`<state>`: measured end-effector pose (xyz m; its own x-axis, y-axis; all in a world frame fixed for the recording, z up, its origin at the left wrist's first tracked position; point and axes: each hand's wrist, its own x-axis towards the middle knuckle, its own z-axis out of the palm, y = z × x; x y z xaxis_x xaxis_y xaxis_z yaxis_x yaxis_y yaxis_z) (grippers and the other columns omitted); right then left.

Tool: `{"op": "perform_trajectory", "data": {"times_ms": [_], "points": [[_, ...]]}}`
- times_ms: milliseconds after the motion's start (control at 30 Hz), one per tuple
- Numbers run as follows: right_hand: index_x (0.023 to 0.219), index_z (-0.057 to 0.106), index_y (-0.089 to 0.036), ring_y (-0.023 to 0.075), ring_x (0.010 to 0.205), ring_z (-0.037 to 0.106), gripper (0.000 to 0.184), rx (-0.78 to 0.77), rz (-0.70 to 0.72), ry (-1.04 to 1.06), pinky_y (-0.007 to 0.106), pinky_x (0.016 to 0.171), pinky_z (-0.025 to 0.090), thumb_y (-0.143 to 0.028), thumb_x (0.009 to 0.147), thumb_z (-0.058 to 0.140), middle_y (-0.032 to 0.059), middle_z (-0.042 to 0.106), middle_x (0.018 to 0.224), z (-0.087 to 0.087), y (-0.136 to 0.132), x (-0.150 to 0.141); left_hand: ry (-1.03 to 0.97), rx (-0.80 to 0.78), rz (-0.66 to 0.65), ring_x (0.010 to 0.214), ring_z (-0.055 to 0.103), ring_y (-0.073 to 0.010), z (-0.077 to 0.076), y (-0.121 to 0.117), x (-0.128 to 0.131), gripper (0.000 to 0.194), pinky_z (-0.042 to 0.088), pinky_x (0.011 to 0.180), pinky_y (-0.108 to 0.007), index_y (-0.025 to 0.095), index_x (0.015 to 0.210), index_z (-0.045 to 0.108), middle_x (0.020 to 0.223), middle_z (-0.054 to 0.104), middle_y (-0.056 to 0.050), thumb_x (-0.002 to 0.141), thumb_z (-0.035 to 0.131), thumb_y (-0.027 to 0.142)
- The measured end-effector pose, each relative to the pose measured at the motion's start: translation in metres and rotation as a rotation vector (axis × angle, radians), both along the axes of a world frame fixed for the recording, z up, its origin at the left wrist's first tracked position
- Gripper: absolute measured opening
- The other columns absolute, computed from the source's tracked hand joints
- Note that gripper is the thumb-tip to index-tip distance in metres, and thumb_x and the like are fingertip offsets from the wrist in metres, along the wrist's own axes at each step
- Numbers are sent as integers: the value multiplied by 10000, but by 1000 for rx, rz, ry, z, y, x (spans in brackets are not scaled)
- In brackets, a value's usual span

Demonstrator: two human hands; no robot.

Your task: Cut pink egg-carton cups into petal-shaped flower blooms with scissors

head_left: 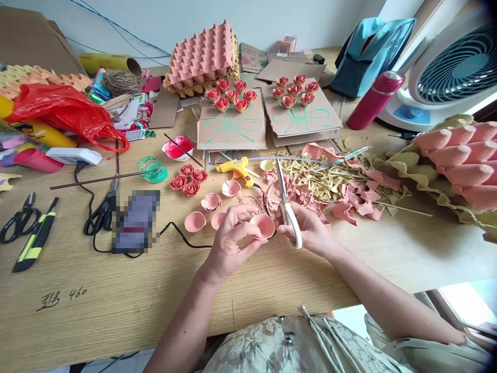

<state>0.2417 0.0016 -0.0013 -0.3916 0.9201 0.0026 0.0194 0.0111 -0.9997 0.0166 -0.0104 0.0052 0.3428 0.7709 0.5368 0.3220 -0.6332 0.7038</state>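
Left hand (232,235): pink cup (263,226) | right hand (308,230): scissors (284,201) | 1 other cup (217,221) part-hidden

Floral garment (256,344): pale and grey-green leafy print, bottom centre
Drawstrings (322,336): thin, pale
Fasteners (288,340): small, round, shiny
Sleeve (438,355): loose, grey-green, lower right
Left hand (232,235), right hand (310,230): bare
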Motion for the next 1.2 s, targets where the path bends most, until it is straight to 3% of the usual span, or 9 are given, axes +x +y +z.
{"op": "perform_trajectory", "data": {"times_ms": [167, 400, 600, 733, 867, 1000, 1200], "points": [[980, 598, -237, 148, 715, 552, 419, -69, -5, 111, 302, 682, 494, -496, 757, 841, -10, 604, 861, -1, 0, -5, 64, -2, 4, 1087, 649, -198, 1, 0, 6, 137, 546, 917, -364, 218, 884, 618, 1155, 640, -57, 874, 698, 108], [951, 565, -239, 152, 708, 566, 447, -123, -32, 147, 289, 646, 499, -486, 731, 864, -7, 614, 847, 1, 0, -7, 31, -71, 42, 1097, 646, -226, -2, -2, 8, 251, 552, 900, -360, 233, 1067, 594, 1137, 679, -71, 862, 735, 200], [982, 563, -235, 164, 751, 580, 407, -101, -38, 125, 301, 688, 502, -485, 791, 820, 12, 654, 893, 0, -2, -7, -138, -300, 96, 1117, 655, -228, -7, -3, 11, 463, 578, 929, -357, 231, 1307, 539, 1255, 643, -105, 877, 710, 257], [984, 565, -234, 150, 730, 562, 362, -99, -37, 109, 290, 667, 473, -481, 836, 784, 6, 635, 886, -2, -2, -5, -311, -495, 31, 1228, 609, -256, -9, -2, 7, 464, 556, 987, -380, 241, 1345, 565, 1354, 603, -109, 900, 683, 296], [957, 554, -231, 149, 710, 534, 380, -100, -29, 98, 287, 643, 443, -510, 828, 777, -2, 594, 856, -3, -2, -7, -492, -717, -70, 1109, 633, -223, -11, 1, 4, 518, 560, 812, -295, 265, 1379, 575, 1340, 612, -96, 886, 704, 358], [922, 550, -219, 144, 713, 485, 358, -59, -28, 19, 279, 639, 399, -503, 844, 753, -12, 540, 828, -2, -4, -7, -677, -878, -123, 862, 594, -144, -10, 3, 4, 484, 480, 642, -220, 249, 1297, 655, 1068, 663, -65, 848, 745, 407], [899, 555, -203, 154, 726, 475, 273, 85, 30, -166, 278, 637, 379, -464, 910, 634, -5, 535, 809, 5, -3, -3, -814, -959, -153, 805, 611, -154, -11, 7, 0, 499, 436, 555, -231, 225, 1251, 691, 1081, 667, -110, 830, 726, 490]]}}
